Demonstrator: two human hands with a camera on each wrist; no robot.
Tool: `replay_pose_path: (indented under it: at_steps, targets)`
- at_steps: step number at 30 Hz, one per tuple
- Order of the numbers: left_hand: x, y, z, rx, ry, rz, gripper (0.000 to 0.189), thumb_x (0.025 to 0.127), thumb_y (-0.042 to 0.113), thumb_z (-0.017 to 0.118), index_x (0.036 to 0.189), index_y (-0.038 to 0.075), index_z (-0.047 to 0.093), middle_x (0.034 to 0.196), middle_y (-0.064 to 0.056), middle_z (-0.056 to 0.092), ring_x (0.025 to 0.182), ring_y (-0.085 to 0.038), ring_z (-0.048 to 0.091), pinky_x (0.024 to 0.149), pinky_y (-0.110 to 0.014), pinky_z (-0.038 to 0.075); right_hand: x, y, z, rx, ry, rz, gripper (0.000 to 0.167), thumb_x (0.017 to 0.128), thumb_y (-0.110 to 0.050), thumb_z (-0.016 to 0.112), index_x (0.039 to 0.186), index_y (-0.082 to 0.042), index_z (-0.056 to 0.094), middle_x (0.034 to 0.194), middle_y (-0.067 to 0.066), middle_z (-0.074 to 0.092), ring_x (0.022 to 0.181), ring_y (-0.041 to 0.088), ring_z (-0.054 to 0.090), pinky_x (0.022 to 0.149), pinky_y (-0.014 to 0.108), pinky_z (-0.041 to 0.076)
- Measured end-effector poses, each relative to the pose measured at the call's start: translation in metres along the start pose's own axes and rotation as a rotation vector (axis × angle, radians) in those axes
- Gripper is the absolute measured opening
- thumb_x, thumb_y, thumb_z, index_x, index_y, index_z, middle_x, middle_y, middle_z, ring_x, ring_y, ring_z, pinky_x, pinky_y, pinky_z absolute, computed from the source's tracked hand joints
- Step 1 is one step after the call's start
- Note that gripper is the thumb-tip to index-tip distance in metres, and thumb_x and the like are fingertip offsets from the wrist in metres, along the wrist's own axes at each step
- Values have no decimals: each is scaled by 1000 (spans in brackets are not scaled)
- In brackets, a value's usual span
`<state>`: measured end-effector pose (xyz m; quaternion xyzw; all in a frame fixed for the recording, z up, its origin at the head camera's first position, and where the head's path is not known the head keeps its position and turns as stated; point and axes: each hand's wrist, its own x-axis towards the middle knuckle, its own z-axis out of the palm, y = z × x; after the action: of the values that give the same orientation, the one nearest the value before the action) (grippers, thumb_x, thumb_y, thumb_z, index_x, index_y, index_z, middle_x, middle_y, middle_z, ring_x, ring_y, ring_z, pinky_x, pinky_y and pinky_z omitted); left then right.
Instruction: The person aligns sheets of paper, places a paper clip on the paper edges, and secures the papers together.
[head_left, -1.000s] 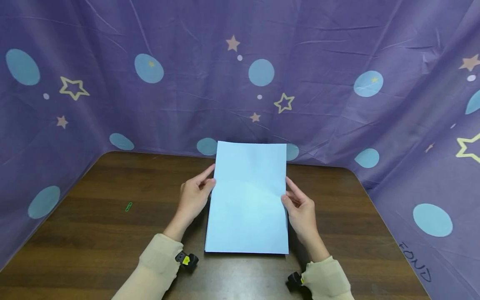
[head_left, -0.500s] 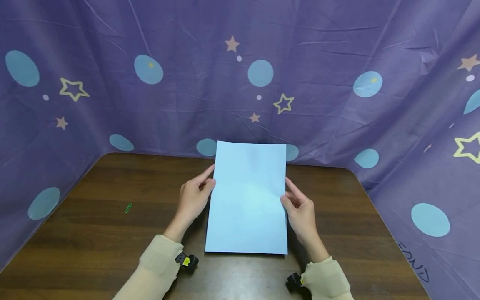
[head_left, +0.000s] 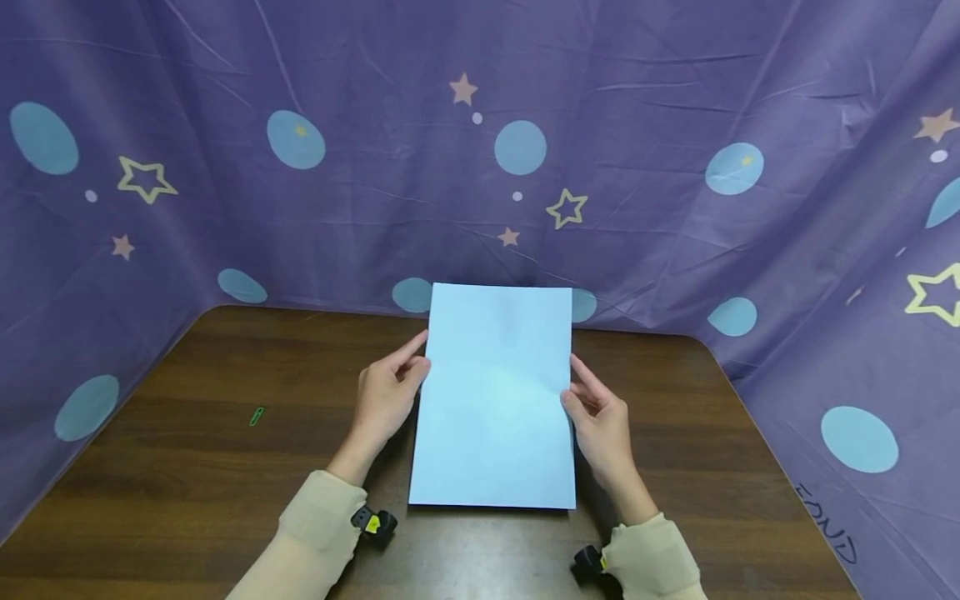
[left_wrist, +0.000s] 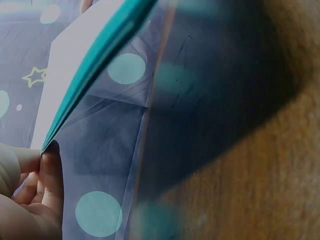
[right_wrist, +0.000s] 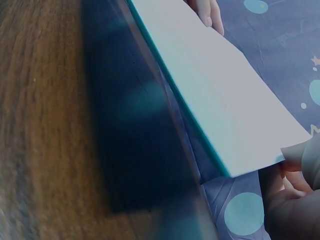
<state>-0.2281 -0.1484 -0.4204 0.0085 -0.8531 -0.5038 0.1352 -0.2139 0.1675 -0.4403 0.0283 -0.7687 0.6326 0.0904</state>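
Observation:
A stack of light blue paper (head_left: 495,408) is held up in the middle, over the table. Its layered sheet edges (left_wrist: 92,62) show in the left wrist view, fanned a little apart away from the fingers. My left hand (head_left: 384,400) pinches the left side between thumb and fingers, above mid-height. On the opposite side, my right hand (head_left: 604,423) pinches the right edge, slightly lower. The right wrist view shows the paper's flat face (right_wrist: 215,90) with the right thumb (right_wrist: 297,155) on it; parts of the fingers are hidden behind the sheets.
A small green paper clip (head_left: 257,417) lies on the brown wooden table (head_left: 187,483), to the left of the left hand. Purple curtain (head_left: 360,183) with stars and blue dots hangs along the back and both sides. Each wrist wears a small black camera (head_left: 375,523).

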Motion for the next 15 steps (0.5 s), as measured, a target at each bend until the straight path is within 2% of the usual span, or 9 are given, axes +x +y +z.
replay_pose_path:
  at_steps: [5,11,15]
  targets:
    - [0,0,0,-3,-2,5,43,106,29,67,149,34,64,94,2,75,73,-20,58,69,-34,47,0,1,0,-11,1,6,57,103,-4,69,151,-34,61,110,13,73,103,16,65,88,21,54]
    - [1,-1,2,13,5,-3,43,106,29,68,147,36,64,97,2,76,76,-19,56,76,-35,47,0,1,0,-10,5,5,57,103,-4,69,150,-33,62,109,13,73,102,17,65,87,22,54]
    - [1,-2,3,17,11,-8,42,105,27,68,147,31,65,103,2,78,83,-19,60,82,-37,49,0,1,1,-11,6,8,57,103,-4,69,150,-35,62,109,13,74,103,17,66,88,22,54]
